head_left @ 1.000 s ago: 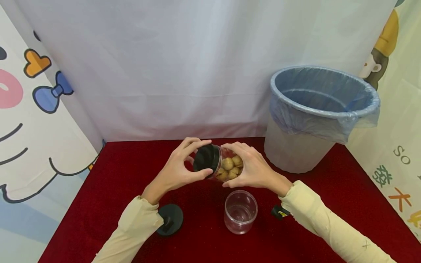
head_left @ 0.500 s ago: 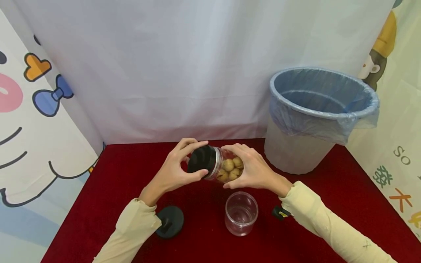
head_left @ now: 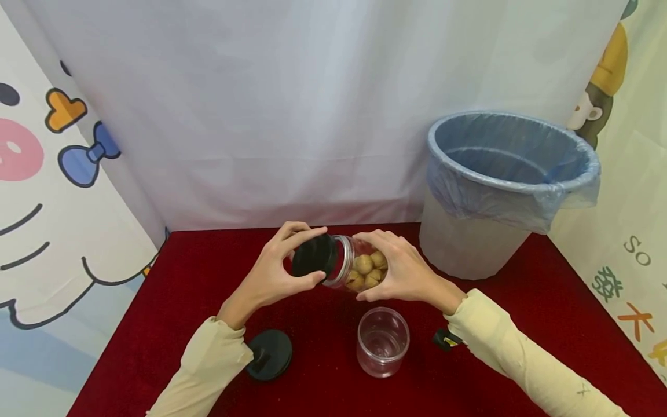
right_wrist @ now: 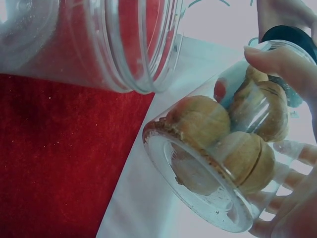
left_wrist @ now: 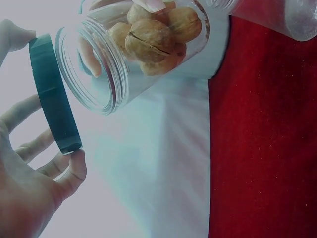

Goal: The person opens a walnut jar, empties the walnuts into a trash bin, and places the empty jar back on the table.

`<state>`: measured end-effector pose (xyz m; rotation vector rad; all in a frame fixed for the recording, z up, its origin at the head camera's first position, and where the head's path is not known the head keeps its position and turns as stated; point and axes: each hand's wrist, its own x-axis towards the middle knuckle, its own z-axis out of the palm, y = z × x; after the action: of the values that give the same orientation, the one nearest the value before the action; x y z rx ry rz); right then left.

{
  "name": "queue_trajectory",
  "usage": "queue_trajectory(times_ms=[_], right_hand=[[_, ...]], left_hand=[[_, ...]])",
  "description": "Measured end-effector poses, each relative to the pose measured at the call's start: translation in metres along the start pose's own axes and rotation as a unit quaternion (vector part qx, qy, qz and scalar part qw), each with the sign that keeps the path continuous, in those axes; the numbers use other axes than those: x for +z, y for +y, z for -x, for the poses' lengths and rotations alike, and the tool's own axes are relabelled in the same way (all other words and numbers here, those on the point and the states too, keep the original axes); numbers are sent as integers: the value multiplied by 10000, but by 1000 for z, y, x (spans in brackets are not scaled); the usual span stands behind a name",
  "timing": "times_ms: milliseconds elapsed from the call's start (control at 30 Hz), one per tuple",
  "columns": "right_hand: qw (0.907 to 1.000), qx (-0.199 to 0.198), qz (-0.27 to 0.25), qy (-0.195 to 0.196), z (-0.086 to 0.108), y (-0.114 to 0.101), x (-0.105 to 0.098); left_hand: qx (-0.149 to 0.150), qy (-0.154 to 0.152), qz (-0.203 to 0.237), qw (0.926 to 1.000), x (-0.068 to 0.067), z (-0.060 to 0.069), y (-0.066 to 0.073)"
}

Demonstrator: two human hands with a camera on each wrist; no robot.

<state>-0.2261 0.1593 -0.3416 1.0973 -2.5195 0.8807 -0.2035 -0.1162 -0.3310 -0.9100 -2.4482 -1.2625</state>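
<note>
My left hand (head_left: 271,272) pinches a black screw lid (head_left: 314,256) by its rim, thumb on one side and fingers on the other. In the left wrist view the lid (left_wrist: 53,94) stands just off the threaded mouth of a clear plastic jar (left_wrist: 94,69). Several walnuts (right_wrist: 247,161) lie inside this jar, gathered towards its base. My right hand (head_left: 403,269) grips the jar round its lower body and holds it tilted above the table, mouth to the left. A second clear jar (head_left: 383,362) stands open on the table below, nothing visible inside.
A black disc-shaped lid (head_left: 269,353) lies on the red tablecloth (head_left: 323,382) near my left sleeve. Close to my right sleeve is a small black item with a yellow mark (head_left: 446,339). A bin with a blue liner (head_left: 474,231) stands at the back right, before a white curtain.
My left hand has drawn the black lid leftward off the jar, and a gap now shows between lid and mouth. My right hand still holds the jar in nearly the same place.
</note>
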Motion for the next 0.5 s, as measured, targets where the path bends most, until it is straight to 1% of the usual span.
queue_trajectory(times_ms=[167,500], right_hand=[[10000,24,7,-39,1,-1,-1],[9999,51,-33,-111,1,-1,-1]], left_hand=[[-75,58,-54,9999,-2,3,-1],[-314,20,-103,9995,-7,12,-1]])
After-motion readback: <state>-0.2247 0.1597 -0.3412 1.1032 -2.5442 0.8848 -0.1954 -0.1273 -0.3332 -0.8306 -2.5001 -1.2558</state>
